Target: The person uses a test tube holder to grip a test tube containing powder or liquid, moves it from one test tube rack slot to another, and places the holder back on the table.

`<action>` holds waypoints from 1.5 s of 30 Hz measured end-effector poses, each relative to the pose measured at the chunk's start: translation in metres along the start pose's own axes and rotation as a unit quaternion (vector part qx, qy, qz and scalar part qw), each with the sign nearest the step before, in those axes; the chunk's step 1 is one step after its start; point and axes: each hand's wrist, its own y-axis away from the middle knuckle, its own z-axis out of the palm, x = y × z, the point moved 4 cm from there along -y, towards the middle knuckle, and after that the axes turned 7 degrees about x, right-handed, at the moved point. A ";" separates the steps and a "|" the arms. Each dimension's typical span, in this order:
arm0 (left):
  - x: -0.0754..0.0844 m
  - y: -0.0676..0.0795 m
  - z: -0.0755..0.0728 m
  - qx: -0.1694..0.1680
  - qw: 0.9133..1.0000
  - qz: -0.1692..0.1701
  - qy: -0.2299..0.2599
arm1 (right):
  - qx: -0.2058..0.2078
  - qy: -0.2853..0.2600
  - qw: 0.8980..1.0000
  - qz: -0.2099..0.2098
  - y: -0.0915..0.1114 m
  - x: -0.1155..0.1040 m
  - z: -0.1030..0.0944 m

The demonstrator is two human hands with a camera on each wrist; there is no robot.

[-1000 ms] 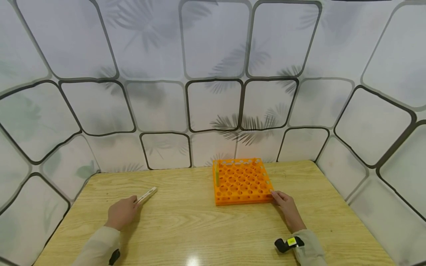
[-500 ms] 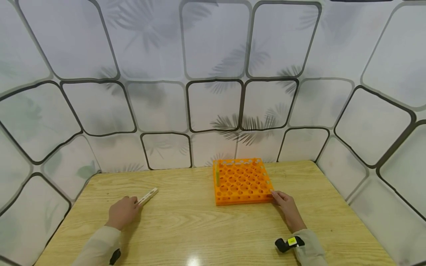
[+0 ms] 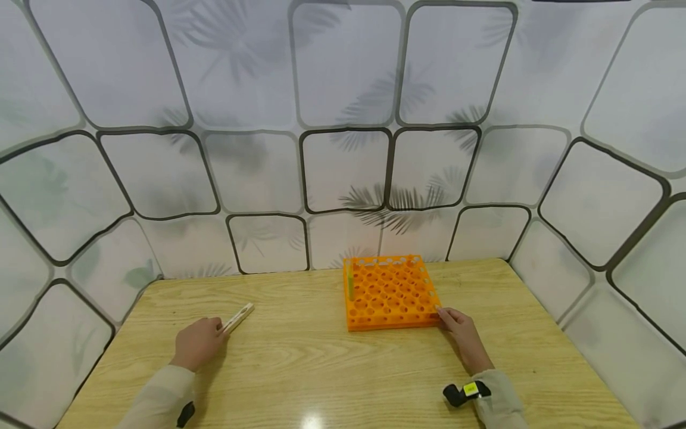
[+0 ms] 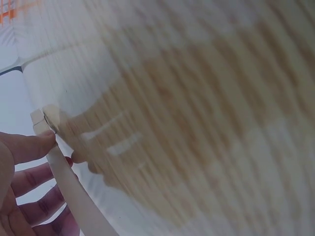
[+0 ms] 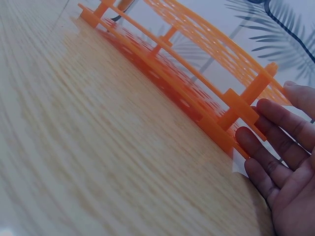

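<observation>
My left hand [image 3: 197, 342] pinches one end of a pale wooden test tube clamp [image 3: 239, 317] over the left part of the table. In the left wrist view, the thumb lies on the wood of the clamp [image 4: 78, 199], with fingers behind it. An orange test tube rack [image 3: 393, 317] stands at the back, right of the middle. At its near right corner my right hand [image 3: 463, 336] holds the edge, thumb on top and fingertips along the end posts of the rack [image 5: 216, 130]. A test tube with yellow-green contents [image 3: 351, 285] stands upright in the rack's left row.
The wooden table [image 3: 300, 369] ends at a patterned fabric wall [image 3: 268, 173] behind and at both sides. A black device with a yellow label [image 3: 467, 392] is strapped at the right wrist, over a light sleeve.
Only a very slight shift of the left hand with the clamp shows. The rack, the tube and the right hand look the same.
</observation>
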 end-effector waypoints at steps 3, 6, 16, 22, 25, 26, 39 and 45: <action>0.000 0.001 -0.001 0.003 1.000 0.000 0.002 | 0.001 0.006 1.000 -0.001 0.000 -0.001 0.000; 0.001 0.001 -0.002 0.007 1.000 -0.002 0.005 | 0.003 0.011 1.000 -0.004 -0.001 -0.001 0.001; -0.001 0.004 -0.002 0.020 1.000 -0.002 0.007 | 0.002 0.007 1.000 -0.001 0.000 -0.001 0.003; -0.003 0.005 0.000 0.021 1.000 -0.005 0.009 | 0.002 0.001 1.000 -0.002 0.001 -0.002 0.004; -0.003 0.004 0.001 0.017 1.000 -0.009 0.009 | 0.001 0.001 1.000 -0.003 0.001 -0.002 0.004; -0.004 0.004 0.001 0.015 1.000 -0.010 0.010 | 0.002 0.001 1.000 -0.003 0.001 -0.003 0.004; -0.001 0.003 0.000 0.006 1.000 -0.017 0.017 | 0.005 -0.002 1.000 0.008 -0.002 -0.001 0.003; 0.000 0.001 0.004 -0.004 1.000 -0.020 0.014 | 0.003 -0.009 1.000 0.021 -0.002 -0.001 -0.001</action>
